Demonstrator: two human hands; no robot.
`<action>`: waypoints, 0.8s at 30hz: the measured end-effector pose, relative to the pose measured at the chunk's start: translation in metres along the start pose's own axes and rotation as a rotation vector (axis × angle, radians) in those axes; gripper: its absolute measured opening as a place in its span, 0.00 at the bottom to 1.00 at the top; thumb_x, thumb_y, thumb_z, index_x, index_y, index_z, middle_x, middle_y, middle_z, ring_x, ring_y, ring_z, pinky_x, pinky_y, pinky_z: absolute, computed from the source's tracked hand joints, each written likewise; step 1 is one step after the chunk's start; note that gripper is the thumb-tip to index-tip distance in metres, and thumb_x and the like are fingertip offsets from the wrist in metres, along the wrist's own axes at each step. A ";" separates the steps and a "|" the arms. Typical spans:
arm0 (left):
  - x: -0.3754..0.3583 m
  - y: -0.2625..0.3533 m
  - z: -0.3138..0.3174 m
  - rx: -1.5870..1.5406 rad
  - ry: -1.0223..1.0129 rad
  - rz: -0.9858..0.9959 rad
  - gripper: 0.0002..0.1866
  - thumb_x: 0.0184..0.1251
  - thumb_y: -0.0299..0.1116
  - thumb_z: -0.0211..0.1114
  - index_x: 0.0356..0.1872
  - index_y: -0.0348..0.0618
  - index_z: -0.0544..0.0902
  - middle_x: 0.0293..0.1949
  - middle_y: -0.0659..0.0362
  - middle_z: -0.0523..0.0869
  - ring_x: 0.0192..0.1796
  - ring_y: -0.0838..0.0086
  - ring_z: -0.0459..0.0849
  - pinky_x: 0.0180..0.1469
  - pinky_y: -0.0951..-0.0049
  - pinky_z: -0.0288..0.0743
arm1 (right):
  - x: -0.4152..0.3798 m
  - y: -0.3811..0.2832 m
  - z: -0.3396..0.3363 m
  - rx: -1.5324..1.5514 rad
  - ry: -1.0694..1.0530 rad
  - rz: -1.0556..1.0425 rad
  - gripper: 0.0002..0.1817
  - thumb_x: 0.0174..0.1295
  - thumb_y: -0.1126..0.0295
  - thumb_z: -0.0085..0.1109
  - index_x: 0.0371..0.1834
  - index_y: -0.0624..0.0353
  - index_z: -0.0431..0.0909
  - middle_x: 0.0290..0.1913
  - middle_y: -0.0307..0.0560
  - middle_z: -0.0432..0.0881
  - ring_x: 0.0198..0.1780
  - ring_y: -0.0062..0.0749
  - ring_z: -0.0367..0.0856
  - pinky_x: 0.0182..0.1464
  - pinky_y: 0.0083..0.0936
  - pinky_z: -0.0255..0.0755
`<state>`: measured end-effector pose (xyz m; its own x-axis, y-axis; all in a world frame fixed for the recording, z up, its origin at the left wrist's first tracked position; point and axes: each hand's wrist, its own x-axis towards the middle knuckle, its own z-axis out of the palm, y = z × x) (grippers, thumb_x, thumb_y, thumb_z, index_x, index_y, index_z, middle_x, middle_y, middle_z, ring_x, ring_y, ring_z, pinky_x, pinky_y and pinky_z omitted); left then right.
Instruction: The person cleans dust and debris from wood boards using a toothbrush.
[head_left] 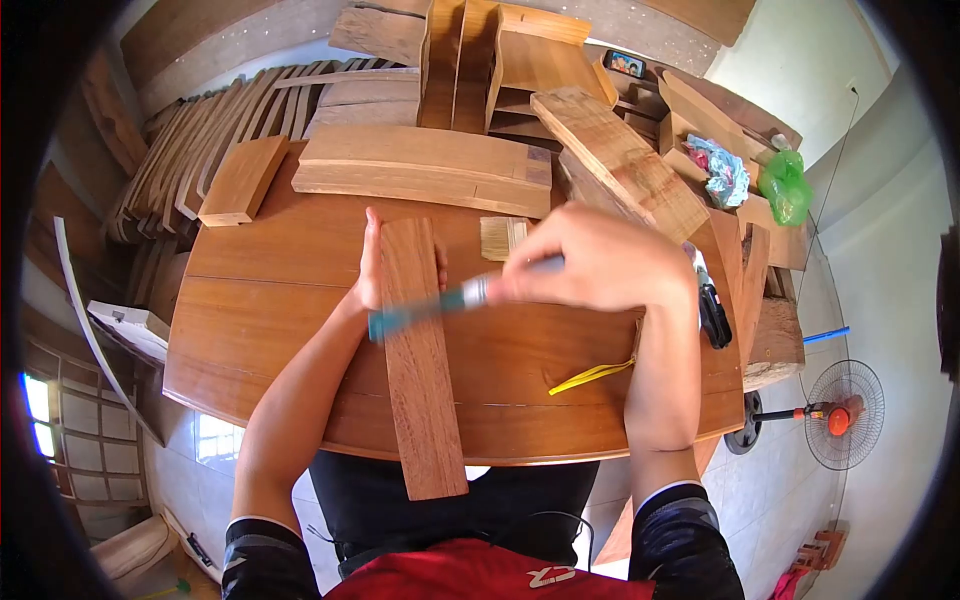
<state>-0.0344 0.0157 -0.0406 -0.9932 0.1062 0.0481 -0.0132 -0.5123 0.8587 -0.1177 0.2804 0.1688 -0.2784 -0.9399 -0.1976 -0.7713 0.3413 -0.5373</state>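
Note:
My left hand (369,262) grips a long reddish-brown wooden board (425,390) near its far end, thumb along the left edge and fingertips showing at the right. The board slants toward me, its near end sticking out past the table edge over my lap. In my right hand (600,258) is a slim teal tool with a white band (440,307), smeared by motion. Its teal end crosses over the board's upper part in this view. A small pale wood block (503,239) lies just beyond the right hand.
Thick curved wood pieces (420,170) and a wooden block (243,180) line the far side of the wooden table (270,300). A yellow strap (590,377) and a black-and-white tool (712,310) lie at right. A green plastic bag (787,188) and a fan (843,415) are farther right.

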 end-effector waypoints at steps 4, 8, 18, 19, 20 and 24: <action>-0.003 -0.003 0.001 0.012 -0.055 0.023 0.64 0.55 0.96 0.27 0.41 0.37 0.83 0.35 0.51 0.86 0.36 0.62 0.86 0.44 0.61 0.83 | 0.009 0.006 -0.004 -0.031 0.175 0.179 0.26 0.69 0.40 0.69 0.41 0.55 0.94 0.21 0.43 0.80 0.25 0.25 0.71 0.31 0.31 0.63; 0.000 0.001 0.000 0.005 -0.031 0.052 0.63 0.57 0.94 0.24 0.40 0.38 0.83 0.34 0.52 0.85 0.35 0.62 0.86 0.43 0.62 0.82 | -0.009 -0.007 -0.007 0.004 -0.096 0.011 0.25 0.71 0.43 0.68 0.43 0.55 0.93 0.22 0.41 0.80 0.26 0.25 0.68 0.30 0.31 0.62; -0.003 0.002 0.002 0.014 -0.023 -0.020 0.64 0.53 0.97 0.26 0.39 0.37 0.83 0.35 0.52 0.85 0.37 0.63 0.86 0.44 0.62 0.82 | -0.005 -0.010 0.001 0.016 0.044 0.031 0.25 0.69 0.42 0.70 0.38 0.56 0.92 0.22 0.44 0.80 0.25 0.31 0.72 0.31 0.33 0.65; -0.003 0.003 0.006 -0.003 -0.011 -0.025 0.64 0.53 0.97 0.26 0.39 0.37 0.83 0.35 0.52 0.85 0.37 0.63 0.86 0.44 0.62 0.82 | 0.001 -0.001 -0.002 0.004 0.118 0.100 0.25 0.68 0.42 0.70 0.38 0.56 0.92 0.22 0.44 0.81 0.25 0.32 0.73 0.31 0.33 0.66; -0.004 0.004 0.010 -0.019 0.004 -0.025 0.64 0.53 0.96 0.26 0.39 0.37 0.83 0.35 0.52 0.85 0.37 0.63 0.86 0.45 0.62 0.82 | 0.006 0.006 -0.002 -0.011 0.190 0.163 0.24 0.68 0.42 0.70 0.39 0.56 0.93 0.22 0.45 0.82 0.24 0.33 0.74 0.31 0.33 0.66; -0.003 0.001 0.004 0.051 -0.004 0.041 0.64 0.54 0.96 0.26 0.40 0.37 0.83 0.35 0.52 0.85 0.38 0.63 0.86 0.45 0.62 0.82 | -0.014 -0.020 -0.005 -0.079 -0.073 -0.017 0.25 0.71 0.43 0.68 0.39 0.58 0.92 0.21 0.44 0.79 0.24 0.28 0.69 0.30 0.32 0.63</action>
<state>-0.0314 0.0181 -0.0381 -0.9922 0.0898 0.0861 0.0337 -0.4721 0.8809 -0.1006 0.2869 0.1863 -0.2243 -0.9420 -0.2496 -0.8191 0.3210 -0.4754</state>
